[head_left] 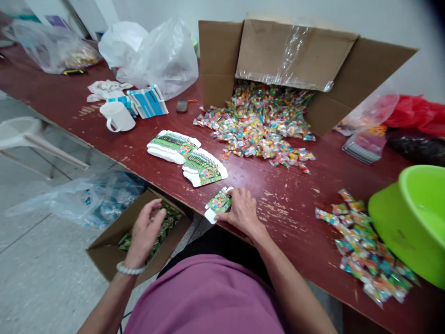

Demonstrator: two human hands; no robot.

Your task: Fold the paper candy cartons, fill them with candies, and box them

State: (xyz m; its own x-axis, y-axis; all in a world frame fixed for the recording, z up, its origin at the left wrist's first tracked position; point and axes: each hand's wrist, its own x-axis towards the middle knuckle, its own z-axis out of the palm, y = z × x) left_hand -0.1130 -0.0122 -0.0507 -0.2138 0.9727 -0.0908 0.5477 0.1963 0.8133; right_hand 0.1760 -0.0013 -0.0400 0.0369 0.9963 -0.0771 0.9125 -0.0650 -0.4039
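At the table's front edge, my right hand [241,209] grips a small green printed carton [219,202] with white end flaps sticking out. Its thumb lies along the near end and the fingers along the far side. My left hand [146,232] hangs to the left, off the table, with fingers loosely bent, apart and holding nothing. Below it, a cardboard box [104,253] contains many small green cartons [170,221]. Just beyond my right hand lie two fanned stacks of flat green-and-white cartons, one nearer [205,168] and one farther [173,144].
Wrapped candies [255,125] spill from a tipped cardboard box [292,51] at the back. More candies [363,246] lie beside a lime-green basin [399,222] at right. A white mug [118,117], plastic bags [160,55] and a white stool [24,132] are leftward.
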